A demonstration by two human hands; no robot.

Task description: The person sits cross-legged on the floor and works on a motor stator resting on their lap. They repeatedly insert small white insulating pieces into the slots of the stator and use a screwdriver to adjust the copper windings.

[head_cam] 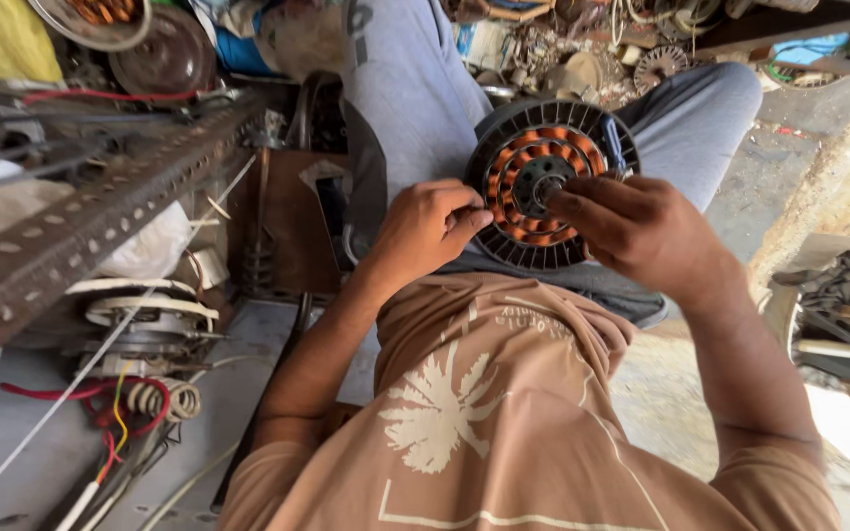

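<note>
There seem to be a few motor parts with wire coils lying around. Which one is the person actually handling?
The round black stator with copper coils, resting on the lap between both hands. The other motor with red and yellow wires sits untouched at lower left.

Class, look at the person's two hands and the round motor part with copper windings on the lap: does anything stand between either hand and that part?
Nothing visible does. The left hand and right hand both already touch the wound motor part.

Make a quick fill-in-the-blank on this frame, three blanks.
1. Both hands rest on a round motor stator with ____-coloured copper windings.
2. The stator sits on the person's ____.
3. The left hand touches the stator's left edge; the right hand covers its ____ side.

Missing words: orange; lap; right
</note>
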